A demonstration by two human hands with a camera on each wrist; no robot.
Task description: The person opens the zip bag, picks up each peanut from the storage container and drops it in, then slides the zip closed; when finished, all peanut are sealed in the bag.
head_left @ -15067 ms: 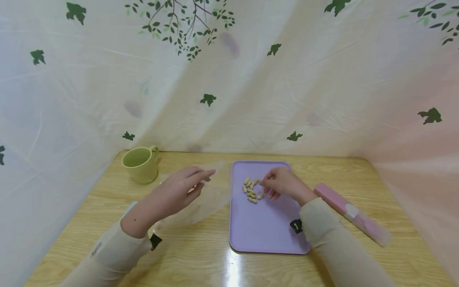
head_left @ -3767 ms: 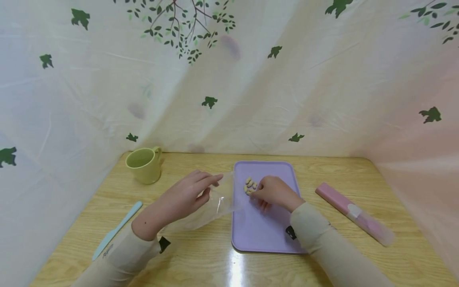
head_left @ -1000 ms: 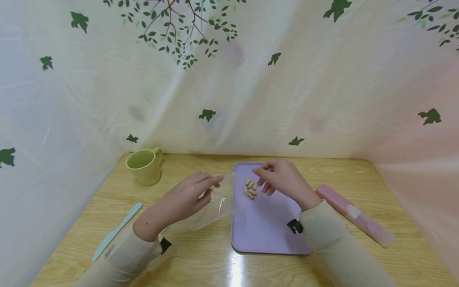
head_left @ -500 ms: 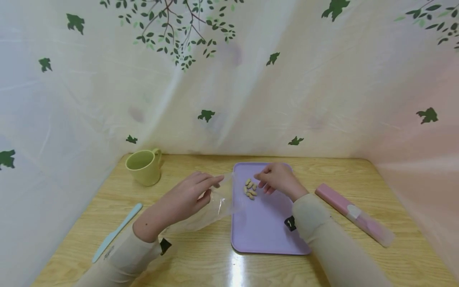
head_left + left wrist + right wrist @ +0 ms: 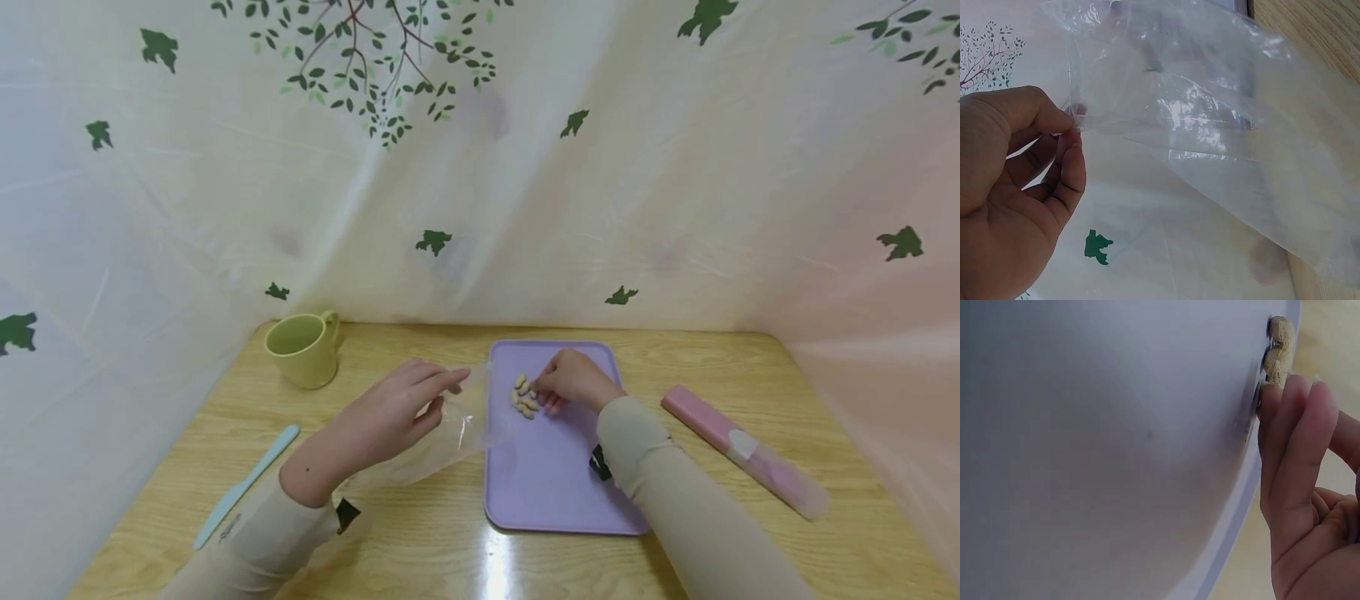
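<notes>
My left hand (image 5: pixel 397 408) pinches the edge of a clear plastic bag (image 5: pixel 461 429) between thumb and fingers. The left wrist view shows the pinch at the bag's rim, with the film (image 5: pixel 1204 119) spreading away to the right. A small group of unshelled peanuts (image 5: pixel 522 406) lies on the upper left of a purple tray (image 5: pixel 558 475). My right hand (image 5: pixel 573 382) reaches down to these peanuts, its fingertips at the right side of the group. In the right wrist view the fingers (image 5: pixel 1300 450) cover part of the peanuts (image 5: pixel 1280 347); whether they grip one is hidden.
A green mug (image 5: pixel 302 350) stands at the back left of the wooden table (image 5: pixel 420 533). A light blue plastic knife (image 5: pixel 243 487) lies by the left forearm. A pink long case (image 5: pixel 742 450) lies right of the tray. A patterned curtain (image 5: pixel 510 250) closes off the back.
Over fifteen seconds the peanuts on the tray have become fewer. In the last half second my right hand lowered leftward to them. My left hand keeps its hold on the bag.
</notes>
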